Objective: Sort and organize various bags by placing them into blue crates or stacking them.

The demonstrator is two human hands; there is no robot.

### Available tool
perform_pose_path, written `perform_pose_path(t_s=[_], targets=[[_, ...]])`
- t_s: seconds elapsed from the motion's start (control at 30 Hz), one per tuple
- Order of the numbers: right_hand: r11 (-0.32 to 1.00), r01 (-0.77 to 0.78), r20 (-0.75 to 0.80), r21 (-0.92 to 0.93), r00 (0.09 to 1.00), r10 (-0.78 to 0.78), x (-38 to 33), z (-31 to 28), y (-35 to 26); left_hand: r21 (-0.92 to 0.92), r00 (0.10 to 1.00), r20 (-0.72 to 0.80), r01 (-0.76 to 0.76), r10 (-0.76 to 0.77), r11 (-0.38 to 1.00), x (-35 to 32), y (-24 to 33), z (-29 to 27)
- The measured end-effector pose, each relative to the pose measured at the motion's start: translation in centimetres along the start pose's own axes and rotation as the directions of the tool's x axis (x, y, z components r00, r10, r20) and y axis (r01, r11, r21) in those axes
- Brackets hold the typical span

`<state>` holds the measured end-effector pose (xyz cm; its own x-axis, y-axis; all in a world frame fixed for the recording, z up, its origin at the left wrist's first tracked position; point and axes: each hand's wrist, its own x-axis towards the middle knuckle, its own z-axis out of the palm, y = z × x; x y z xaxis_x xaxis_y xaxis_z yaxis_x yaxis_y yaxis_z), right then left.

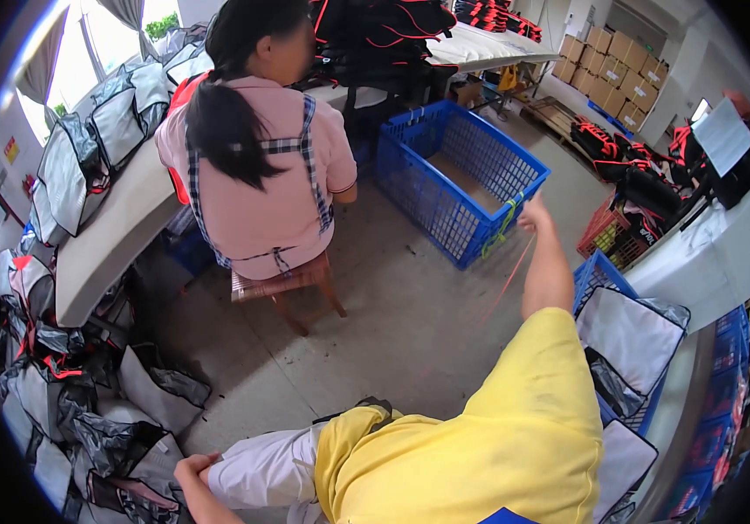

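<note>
My right arm reaches out to the near right corner of a blue plastic crate (410, 179) on the floor. At that corner my right hand (532, 214) is closed, with a thin red cord (508, 278) trailing down from it toward the floor. Beside it, a yellow-green strip (504, 223) is tied through the crate's mesh. Low on the left, my left hand (193, 468) is down by my knee in white trousers (261, 467), its fingers curled in. Whatever those fingers hold is hidden. Grey and black fabric pieces (117, 437) lie heaped right next to it.
A seated person (257, 166) on a wooden stool (292, 286) is ahead, at a long pale table (122, 236). More fabric pieces (633, 336) fill a blue crate at my right. A red crate (609, 229), black-and-red bags (654, 188) and stacked cartons (615, 70) stand farther off.
</note>
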<state>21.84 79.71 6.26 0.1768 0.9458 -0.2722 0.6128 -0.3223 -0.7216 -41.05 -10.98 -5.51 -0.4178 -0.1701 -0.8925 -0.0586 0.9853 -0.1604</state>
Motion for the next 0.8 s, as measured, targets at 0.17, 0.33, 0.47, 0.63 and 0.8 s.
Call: perform_pose_path(t_s=[0.17, 0.33, 0.47, 0.63, 0.8], targets=[[0.978, 0.018, -0.100, 0.206, 0.995, 0.002, 2.3, -7.2, -5.2, -0.127, 0.999, -0.010, 0.047, -0.048, 0.991, -7.0, 2.4, -2.7], [0.966, 0.016, -0.103, 0.259, 0.995, 0.011, 3.3, -13.1, -7.5, -0.382, 0.993, -0.083, 0.046, -0.084, 0.923, -16.1, 3.8, 3.2], [0.957, 0.033, -0.092, 0.288, 0.996, -0.006, 2.6, -13.7, -8.8, -0.498, 0.993, -0.121, -0.066, 0.005, 0.865, -14.6, 3.2, 3.1], [0.970, 0.038, -0.101, 0.242, 0.995, -0.013, 1.8, -13.3, -9.5, -0.569, 0.911, -0.301, -0.408, 0.281, 0.714, -9.8, -1.5, 3.5], [0.967, 0.096, -0.078, 0.238, 0.994, -0.079, 2.9, -11.6, -9.9, -0.570, 0.746, -0.495, -0.666, 0.446, 0.481, -9.8, -4.4, 3.9]])
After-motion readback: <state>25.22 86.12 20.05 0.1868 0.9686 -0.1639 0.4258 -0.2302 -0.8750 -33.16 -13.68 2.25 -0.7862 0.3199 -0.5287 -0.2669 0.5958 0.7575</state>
